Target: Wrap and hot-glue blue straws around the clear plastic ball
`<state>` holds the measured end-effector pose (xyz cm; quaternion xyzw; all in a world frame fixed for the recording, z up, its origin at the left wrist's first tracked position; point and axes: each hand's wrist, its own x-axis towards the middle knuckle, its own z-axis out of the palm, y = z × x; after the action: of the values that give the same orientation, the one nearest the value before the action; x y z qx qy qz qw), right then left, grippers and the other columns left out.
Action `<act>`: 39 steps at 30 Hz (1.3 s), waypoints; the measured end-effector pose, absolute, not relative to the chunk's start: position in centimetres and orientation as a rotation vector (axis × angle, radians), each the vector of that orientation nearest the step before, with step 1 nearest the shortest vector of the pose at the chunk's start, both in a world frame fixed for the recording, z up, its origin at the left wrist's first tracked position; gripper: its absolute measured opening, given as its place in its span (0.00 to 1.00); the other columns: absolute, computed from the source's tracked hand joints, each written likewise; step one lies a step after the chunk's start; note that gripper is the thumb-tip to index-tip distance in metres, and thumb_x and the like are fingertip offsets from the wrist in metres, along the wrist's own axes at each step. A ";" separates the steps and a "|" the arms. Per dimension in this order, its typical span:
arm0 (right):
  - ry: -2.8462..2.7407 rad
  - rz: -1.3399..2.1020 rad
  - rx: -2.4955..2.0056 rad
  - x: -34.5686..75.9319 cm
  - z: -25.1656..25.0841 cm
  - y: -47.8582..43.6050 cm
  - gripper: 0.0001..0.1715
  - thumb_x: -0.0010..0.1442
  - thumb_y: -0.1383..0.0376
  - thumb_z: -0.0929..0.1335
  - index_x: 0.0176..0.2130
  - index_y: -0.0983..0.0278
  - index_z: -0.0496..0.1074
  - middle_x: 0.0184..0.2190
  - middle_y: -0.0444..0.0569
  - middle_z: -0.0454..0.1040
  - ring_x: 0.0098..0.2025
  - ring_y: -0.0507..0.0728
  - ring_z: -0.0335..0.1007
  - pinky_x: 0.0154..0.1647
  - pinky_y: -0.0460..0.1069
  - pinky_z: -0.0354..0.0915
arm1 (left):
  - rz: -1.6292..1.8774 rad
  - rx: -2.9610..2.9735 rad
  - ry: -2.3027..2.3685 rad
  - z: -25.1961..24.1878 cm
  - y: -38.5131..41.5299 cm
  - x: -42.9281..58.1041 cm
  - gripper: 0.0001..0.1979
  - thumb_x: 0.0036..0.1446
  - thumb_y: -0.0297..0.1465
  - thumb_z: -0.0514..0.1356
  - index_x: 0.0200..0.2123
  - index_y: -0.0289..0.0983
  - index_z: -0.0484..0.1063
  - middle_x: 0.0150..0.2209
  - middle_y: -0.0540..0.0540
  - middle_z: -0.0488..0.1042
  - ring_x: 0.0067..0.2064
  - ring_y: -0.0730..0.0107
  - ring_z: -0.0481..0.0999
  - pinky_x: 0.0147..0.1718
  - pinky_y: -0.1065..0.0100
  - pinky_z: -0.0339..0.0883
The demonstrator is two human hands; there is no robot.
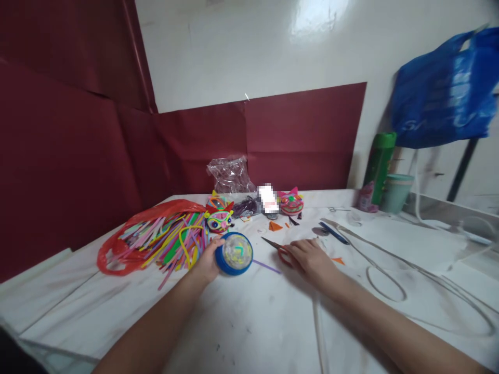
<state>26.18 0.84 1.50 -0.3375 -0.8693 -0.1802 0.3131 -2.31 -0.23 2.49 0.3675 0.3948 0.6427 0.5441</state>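
My left hand (210,259) is closed on the edge of a round blue-rimmed piece (234,253). Its grey face has yellow flecks and a small green angled mark, and it is tilted toward me above the table. My right hand (310,258) has its fingers wrapped over the orange handles of a pair of scissors (273,243), low over the tabletop, blades pointing left. Between the two hands lies a thin purple strip (267,267). Just behind the round piece sits a colourful animal-face craft (219,221) with big eyes.
At left, a red plastic bag (111,264) spills several coloured strips (181,244). A pink animal-face craft (291,203) and orange scraps (275,226) lie behind. To the right are a blue cutter (335,233), looping cables (384,296), a green can (382,166) and a pale green cup (395,195).
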 end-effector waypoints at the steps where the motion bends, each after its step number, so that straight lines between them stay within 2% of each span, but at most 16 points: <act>1: -2.307 -0.463 -0.878 26.2 1.4 0.8 0.15 0.65 0.70 0.58 0.38 0.67 0.73 0.32 0.54 0.74 0.34 0.58 0.68 0.37 0.52 0.59 | 1.508 0.881 0.937 2.3 -0.3 -2.3 0.13 0.40 0.32 0.64 0.31 0.37 0.68 0.26 0.51 0.75 0.32 0.66 0.76 0.36 0.65 0.68; 4: -2.310 -0.428 -0.834 26.2 0.9 0.9 0.15 0.65 0.70 0.57 0.36 0.67 0.72 0.33 0.54 0.75 0.34 0.58 0.68 0.38 0.52 0.59 | 1.461 0.903 0.938 1.7 -0.4 -2.3 0.14 0.40 0.33 0.64 0.33 0.37 0.68 0.28 0.51 0.74 0.32 0.69 0.74 0.36 0.67 0.66; 10: -2.317 -0.304 -0.836 26.4 0.2 1.1 0.15 0.64 0.70 0.57 0.34 0.63 0.70 0.30 0.50 0.75 0.31 0.57 0.69 0.36 0.51 0.60 | 1.359 1.027 0.908 1.9 -1.3 -2.1 0.16 0.40 0.34 0.63 0.36 0.37 0.68 0.28 0.51 0.71 0.32 0.68 0.72 0.34 0.68 0.62; 13: -2.289 -0.289 -0.867 26.3 0.0 1.1 0.15 0.63 0.69 0.57 0.32 0.62 0.69 0.28 0.51 0.75 0.29 0.57 0.69 0.34 0.51 0.61 | 1.306 1.148 0.875 2.5 -2.7 -1.3 0.20 0.37 0.32 0.65 0.39 0.38 0.68 0.33 0.50 0.71 0.34 0.68 0.71 0.34 0.69 0.61; 16: -2.265 -0.272 -0.896 26.1 0.0 1.1 0.14 0.62 0.67 0.57 0.31 0.62 0.69 0.26 0.51 0.75 0.28 0.57 0.68 0.32 0.50 0.63 | 1.173 1.497 0.860 3.0 -4.4 -0.1 0.26 0.38 0.32 0.66 0.44 0.38 0.68 0.38 0.46 0.71 0.38 0.63 0.71 0.38 0.65 0.63; 19: -2.275 -0.222 -0.913 26.0 0.1 0.9 0.14 0.63 0.65 0.58 0.30 0.62 0.68 0.27 0.50 0.75 0.28 0.57 0.69 0.33 0.50 0.64 | 1.113 2.122 0.795 3.4 -5.8 0.9 0.34 0.34 0.34 0.68 0.49 0.37 0.66 0.49 0.38 0.66 0.51 0.49 0.66 0.51 0.55 0.59; 23: -2.281 -0.137 -0.917 26.0 -0.1 0.9 0.16 0.65 0.63 0.57 0.33 0.62 0.70 0.30 0.51 0.77 0.31 0.57 0.72 0.35 0.51 0.66 | 1.096 2.417 0.709 3.6 -6.6 1.5 0.37 0.33 0.34 0.66 0.52 0.38 0.64 0.51 0.36 0.64 0.53 0.47 0.66 0.54 0.52 0.59; 29: -2.178 0.096 -1.062 26.3 -0.9 1.0 0.19 0.63 0.55 0.58 0.39 0.60 0.73 0.35 0.53 0.79 0.37 0.62 0.75 0.38 0.55 0.70 | 1.196 2.638 0.605 3.1 -7.1 2.6 0.36 0.35 0.38 0.63 0.52 0.38 0.63 0.51 0.36 0.64 0.54 0.48 0.65 0.53 0.53 0.60; 31: -2.137 0.158 -1.099 26.5 -0.6 1.1 0.20 0.63 0.54 0.58 0.40 0.60 0.73 0.38 0.54 0.79 0.37 0.63 0.76 0.37 0.54 0.71 | 1.235 2.723 0.539 3.0 -7.4 3.1 0.33 0.37 0.40 0.62 0.50 0.36 0.64 0.50 0.35 0.65 0.53 0.50 0.65 0.54 0.55 0.59; 33: -2.151 0.211 -1.132 26.2 0.6 1.4 0.19 0.63 0.54 0.58 0.38 0.60 0.72 0.36 0.53 0.79 0.35 0.62 0.76 0.33 0.52 0.71 | 1.250 2.802 0.518 2.8 -7.5 3.4 0.30 0.39 0.41 0.61 0.47 0.33 0.66 0.49 0.34 0.66 0.53 0.52 0.66 0.55 0.57 0.58; 36: -2.354 0.301 -1.086 24.0 3.3 2.2 0.16 0.61 0.56 0.60 0.35 0.61 0.72 0.32 0.51 0.79 0.32 0.58 0.75 0.32 0.49 0.70 | 1.249 2.963 0.503 2.3 -7.3 3.7 0.26 0.46 0.44 0.57 0.45 0.33 0.68 0.50 0.35 0.66 0.54 0.52 0.64 0.54 0.57 0.57; 39: -2.621 0.196 -0.905 19.4 6.0 3.2 0.13 0.61 0.63 0.61 0.37 0.63 0.73 0.34 0.52 0.78 0.33 0.57 0.74 0.35 0.49 0.69 | 1.222 3.148 0.472 1.4 -7.0 3.8 0.21 0.53 0.42 0.53 0.47 0.37 0.69 0.53 0.37 0.65 0.57 0.51 0.61 0.52 0.55 0.58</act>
<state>19.43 3.21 5.98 -0.3204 -0.9275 0.0693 0.1799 3.80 -7.03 1.41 0.9150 0.1371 0.3552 -0.1334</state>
